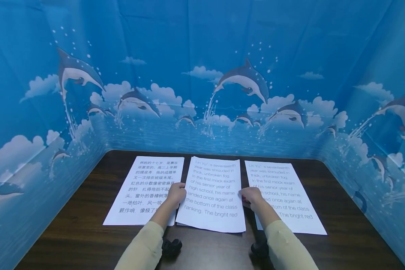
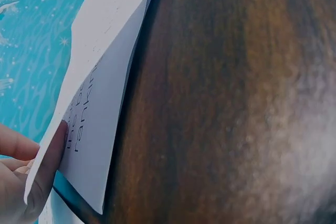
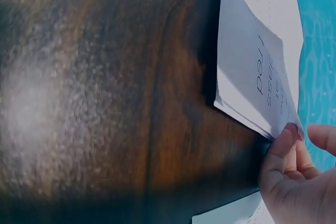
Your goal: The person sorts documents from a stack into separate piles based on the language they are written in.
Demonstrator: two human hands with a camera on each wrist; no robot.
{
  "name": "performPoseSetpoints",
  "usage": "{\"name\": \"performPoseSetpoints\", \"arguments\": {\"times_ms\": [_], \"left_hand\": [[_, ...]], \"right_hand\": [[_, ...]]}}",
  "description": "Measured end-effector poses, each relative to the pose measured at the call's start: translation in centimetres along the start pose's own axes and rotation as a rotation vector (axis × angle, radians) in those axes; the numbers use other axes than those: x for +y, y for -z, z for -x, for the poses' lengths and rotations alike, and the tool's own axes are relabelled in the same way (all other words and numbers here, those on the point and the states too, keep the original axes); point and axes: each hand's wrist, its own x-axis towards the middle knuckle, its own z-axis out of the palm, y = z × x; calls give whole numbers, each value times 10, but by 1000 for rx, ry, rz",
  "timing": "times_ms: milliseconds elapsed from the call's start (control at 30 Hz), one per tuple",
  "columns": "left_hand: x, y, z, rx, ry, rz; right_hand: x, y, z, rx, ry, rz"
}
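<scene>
A small stack of printed paper sheets (image 1: 213, 193) with English text lies between my two hands, its edges slightly fanned. My left hand (image 1: 177, 194) pinches the stack's left edge; in the left wrist view the paper (image 2: 100, 124) bows upward there, the thumb on the printed face. On the opposite edge, my right hand (image 1: 252, 197) pinches the paper between thumb and fingers. The right wrist view shows that edge of the paper (image 3: 247, 72) bent up, with layered sheets at its corner.
A sheet with Chinese text (image 1: 145, 187) lies left of the stack, partly under my left forearm. To the right, another English sheet (image 1: 290, 191) is partly covered by my right hand. The dark wooden table (image 1: 71, 210) is bordered by a blue dolphin-print curtain (image 1: 175, 45).
</scene>
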Motion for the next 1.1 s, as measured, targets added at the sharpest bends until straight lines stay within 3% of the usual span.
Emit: {"name": "performPoseSetpoints", "arguments": {"times_ms": [567,900,1100], "left_hand": [[10,-7,4,-44,-3,-6],[22,-13,0,-55,13,-19],[35,-20,-1,-67,-30,-21]], "right_hand": [[-6,19,7,18,64,58],[-13,35,4,34,100,93],[-18,49,1,75,103,104]]}}
